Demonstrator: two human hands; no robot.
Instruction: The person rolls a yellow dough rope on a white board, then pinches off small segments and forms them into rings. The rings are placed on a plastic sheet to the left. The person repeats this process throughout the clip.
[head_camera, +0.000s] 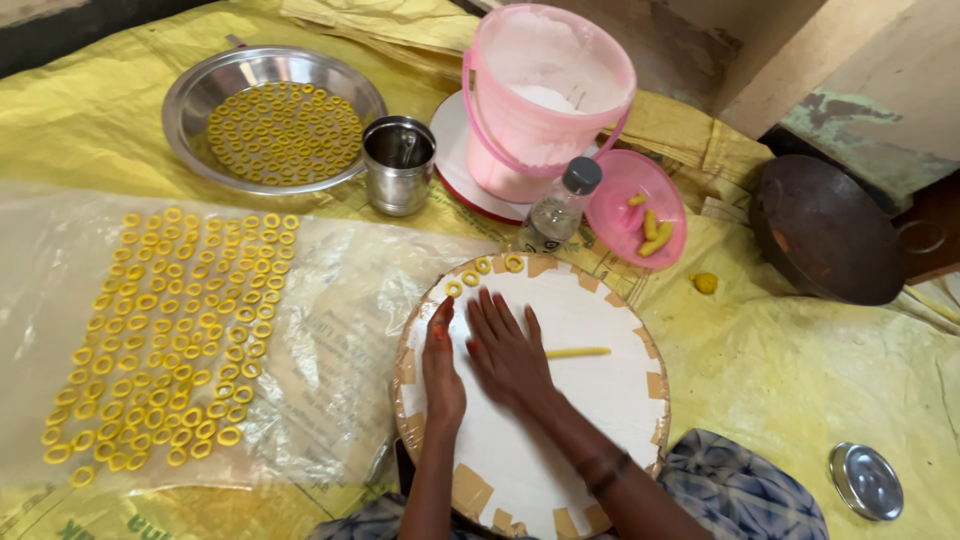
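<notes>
Yellow sheet (800, 370), steel bowl (190, 90) of dough rings (285, 132), pink bucket (540, 110) of flour (548, 97)

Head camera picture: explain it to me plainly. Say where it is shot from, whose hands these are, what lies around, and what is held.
The one picture comes from a camera on a person's head, looking down. No machine: two bare hands. The left hand and right hand lie flat, side by side, on a round white board; neither grips anything. A thin yellow dough stick lies beside the right hand, and a few dough rings sit at the board's far edge. To the left, a clear plastic sheet holds rows of rings, and a steel plate holds more. Behind stand a steel cup, a pink bucket and a small bottle.
</notes>
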